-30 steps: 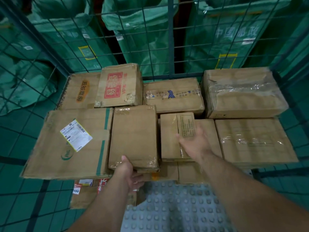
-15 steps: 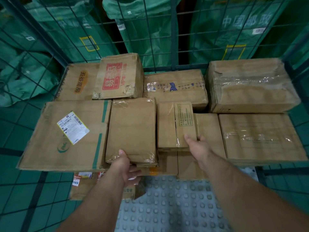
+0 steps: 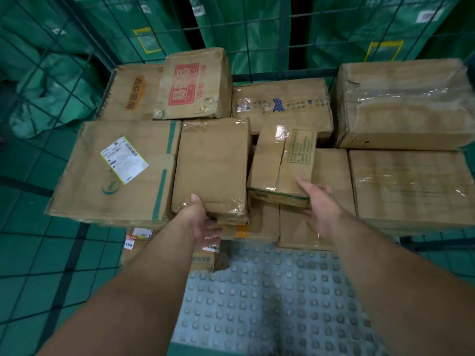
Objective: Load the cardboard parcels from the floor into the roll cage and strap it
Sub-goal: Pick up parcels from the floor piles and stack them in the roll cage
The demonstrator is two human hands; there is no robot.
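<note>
Floor (image 3: 38,253): green square tiles, dark grout, matte finish. Near centre: grey studded panel (image 3: 270,304), round studs in reg. rows. Rear & left: green fabric sacks. Rear sacks (image 3: 334,34) stand upright, packed side by side, w/ yellow-framed pockets (image 3: 147,39) and white labels (image 3: 426,16). Left sack (image 3: 51,80) slumped and creased, low to the floor. Dark gap (image 3: 190,21) btwn two rear sacks. Lighting: dim, even, green cast overall.

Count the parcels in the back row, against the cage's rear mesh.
4: the orange-lettered parcel far left, the red-printed parcel right of it, the blue-logo parcel in the middle, the large taped parcel far right. More may lie hidden underneath.
</note>
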